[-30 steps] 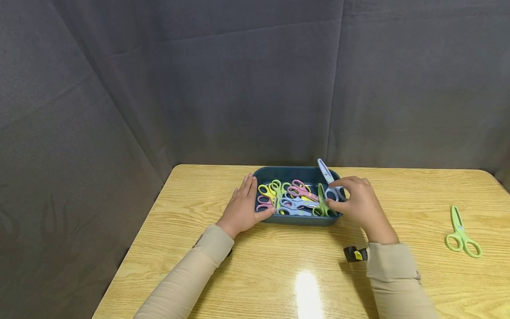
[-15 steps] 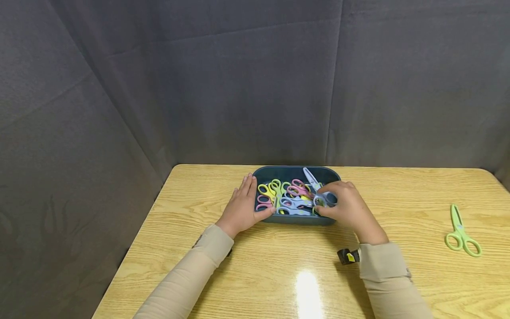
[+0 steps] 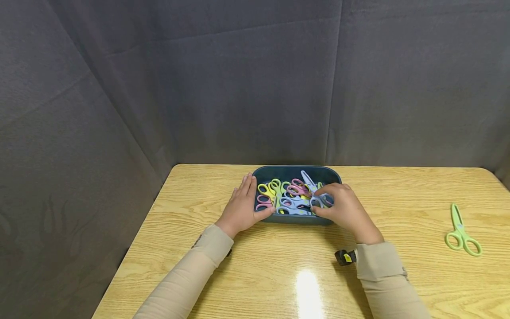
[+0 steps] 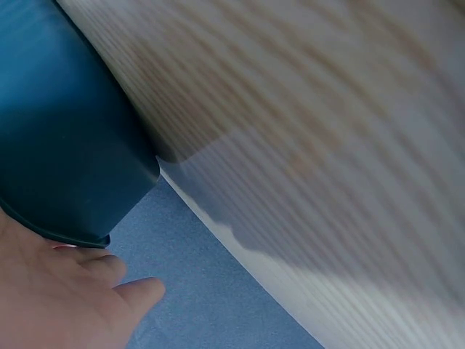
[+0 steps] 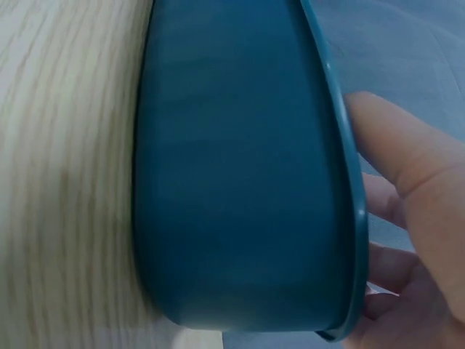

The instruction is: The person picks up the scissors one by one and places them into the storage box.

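Observation:
A dark teal tray sits at the far middle of the wooden table and holds several small plastic scissors in yellow, pink, blue and green. My left hand lies flat against the tray's left wall, fingers straight, thumb at its front corner. My right hand reaches over the tray's right end and pinches the handle of a light blue pair of scissors, whose blade points up and back over the pile. In the right wrist view the tray's outer wall fills the frame beside my right hand.
A light green pair of scissors lies alone on the table near its right edge. Dark grey fabric walls close in the back and left sides. A lamp glare spot shows on the tabletop near the front.
My right hand has carried the light blue scissors leftward and down, from above the tray's right rim into the pile. The left hand has stayed still.

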`<state>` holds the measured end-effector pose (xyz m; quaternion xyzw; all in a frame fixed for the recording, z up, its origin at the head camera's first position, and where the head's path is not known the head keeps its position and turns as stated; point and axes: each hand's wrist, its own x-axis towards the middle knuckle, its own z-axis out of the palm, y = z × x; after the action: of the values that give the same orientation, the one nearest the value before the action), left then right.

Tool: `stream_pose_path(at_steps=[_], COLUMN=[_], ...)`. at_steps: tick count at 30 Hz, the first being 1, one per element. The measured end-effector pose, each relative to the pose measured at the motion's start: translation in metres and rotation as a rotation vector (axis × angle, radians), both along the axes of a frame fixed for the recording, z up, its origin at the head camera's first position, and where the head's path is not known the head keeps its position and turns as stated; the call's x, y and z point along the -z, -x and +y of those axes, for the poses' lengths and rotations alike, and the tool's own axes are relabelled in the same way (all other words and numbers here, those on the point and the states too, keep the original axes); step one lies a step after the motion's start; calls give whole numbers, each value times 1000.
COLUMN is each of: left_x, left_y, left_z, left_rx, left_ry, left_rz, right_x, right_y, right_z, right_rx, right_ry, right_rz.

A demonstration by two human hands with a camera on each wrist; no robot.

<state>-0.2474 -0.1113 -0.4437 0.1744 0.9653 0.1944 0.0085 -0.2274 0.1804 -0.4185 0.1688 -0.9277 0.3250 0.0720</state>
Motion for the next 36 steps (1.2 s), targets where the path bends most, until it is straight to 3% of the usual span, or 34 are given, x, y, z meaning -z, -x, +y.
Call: stream_pose_path(at_steps=[17,36], left_x=[-3,-3], left_y=[-1,0], left_z=[1,1], left_rx=[-10,-11], left_ry=[15,6], left_rz=[-16,-21], right_x=[4,9], right_y=[3,4], right_z=[-6,-15], right_rx=[36,59], right_ry=[-40,-73], right_rz=[-29,7])
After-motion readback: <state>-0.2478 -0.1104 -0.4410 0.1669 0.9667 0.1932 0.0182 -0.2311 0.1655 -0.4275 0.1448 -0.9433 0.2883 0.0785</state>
